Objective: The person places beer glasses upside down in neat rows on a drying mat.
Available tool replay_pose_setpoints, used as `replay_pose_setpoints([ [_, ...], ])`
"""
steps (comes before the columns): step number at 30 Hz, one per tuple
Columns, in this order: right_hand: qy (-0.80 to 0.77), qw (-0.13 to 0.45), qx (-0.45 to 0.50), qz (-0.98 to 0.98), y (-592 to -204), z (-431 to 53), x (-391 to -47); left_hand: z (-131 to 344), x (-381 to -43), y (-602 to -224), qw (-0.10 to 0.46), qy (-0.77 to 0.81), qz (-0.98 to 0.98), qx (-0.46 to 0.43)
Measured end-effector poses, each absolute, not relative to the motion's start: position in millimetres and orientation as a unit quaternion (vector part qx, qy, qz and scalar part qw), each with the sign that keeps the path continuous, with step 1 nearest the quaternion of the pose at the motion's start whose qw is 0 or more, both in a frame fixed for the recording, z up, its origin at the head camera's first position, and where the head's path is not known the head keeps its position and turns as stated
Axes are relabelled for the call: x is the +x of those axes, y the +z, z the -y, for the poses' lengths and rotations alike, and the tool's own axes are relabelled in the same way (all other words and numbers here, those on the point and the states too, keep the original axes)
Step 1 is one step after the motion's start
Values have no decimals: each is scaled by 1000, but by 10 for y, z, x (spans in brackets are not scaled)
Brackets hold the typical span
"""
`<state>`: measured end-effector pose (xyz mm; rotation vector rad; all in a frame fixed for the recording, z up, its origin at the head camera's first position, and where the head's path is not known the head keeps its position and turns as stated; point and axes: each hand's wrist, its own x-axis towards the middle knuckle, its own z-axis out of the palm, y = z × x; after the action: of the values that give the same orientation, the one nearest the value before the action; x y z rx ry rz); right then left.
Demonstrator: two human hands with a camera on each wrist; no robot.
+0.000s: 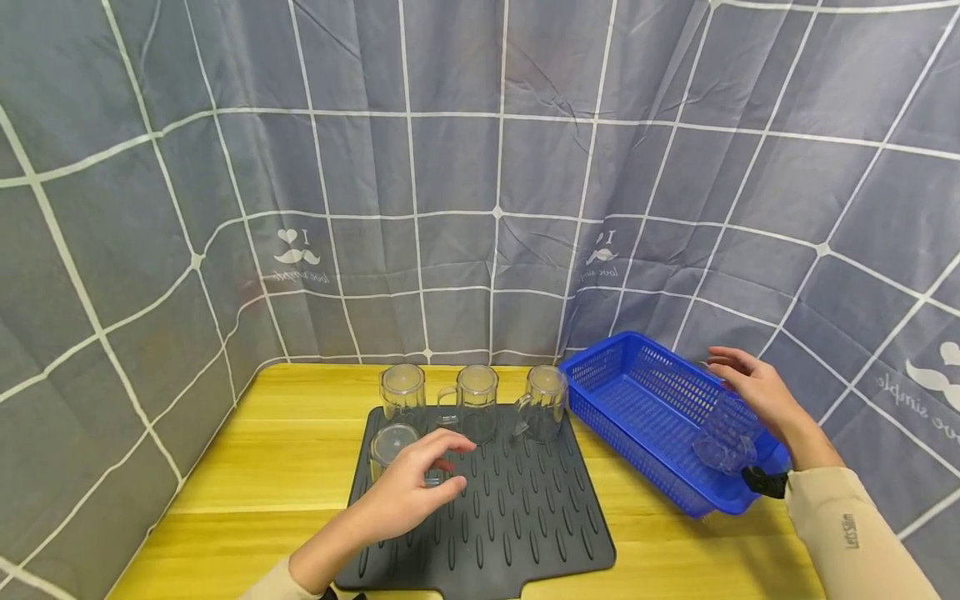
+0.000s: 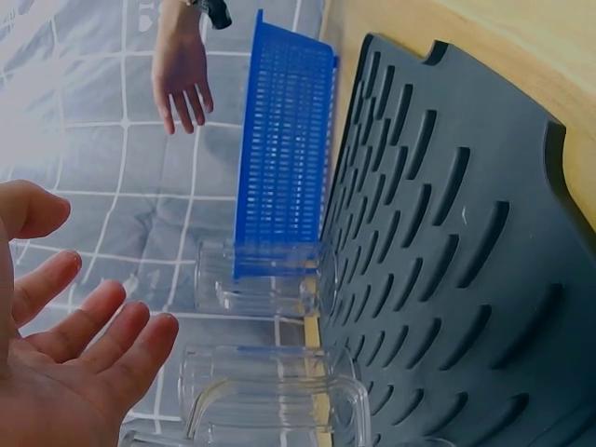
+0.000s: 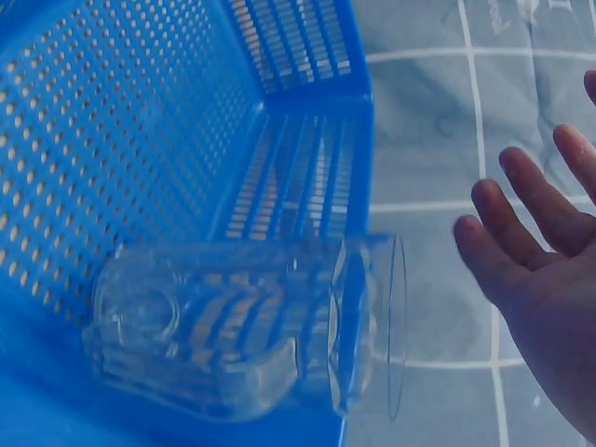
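Note:
My left hand (image 1: 416, 479) hovers over the dark ribbed drying mat (image 1: 517, 517), its fingers loosely bent with nothing between them. Right behind it stands a clear glass mug (image 1: 392, 446), partly covered by the hand. Along the mat's back edge are a left mug (image 1: 403, 392), a middle mug (image 1: 477, 404) and a right mug (image 1: 543, 404), all clear glass with handles. Over the right end of a blue plastic basket (image 1: 637, 425) is my right hand (image 1: 765, 404), fingers extended and holding nothing. Inside that basket, below the hand, is another glass mug (image 3: 233, 326).
The basket stands to the right of the mat on a yellow wood-grain table (image 1: 285, 450), its left corner close to the right mug. A grey curtain with white grid lines (image 1: 450, 183) hangs behind and around the table.

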<state>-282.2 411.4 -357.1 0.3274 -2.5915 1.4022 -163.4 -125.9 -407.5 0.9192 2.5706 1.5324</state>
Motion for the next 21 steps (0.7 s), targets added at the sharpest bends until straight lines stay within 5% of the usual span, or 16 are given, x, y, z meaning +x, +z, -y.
replay_pose_setpoints([
  [13,397,126,35,908,-3609,-4355,-2933,1214,-1660,-4057,19,498,-813,301],
  [21,361,97,0,927,-3750,-4442,-2901,1208,-1626,-4107,52,508,-805,300],
])
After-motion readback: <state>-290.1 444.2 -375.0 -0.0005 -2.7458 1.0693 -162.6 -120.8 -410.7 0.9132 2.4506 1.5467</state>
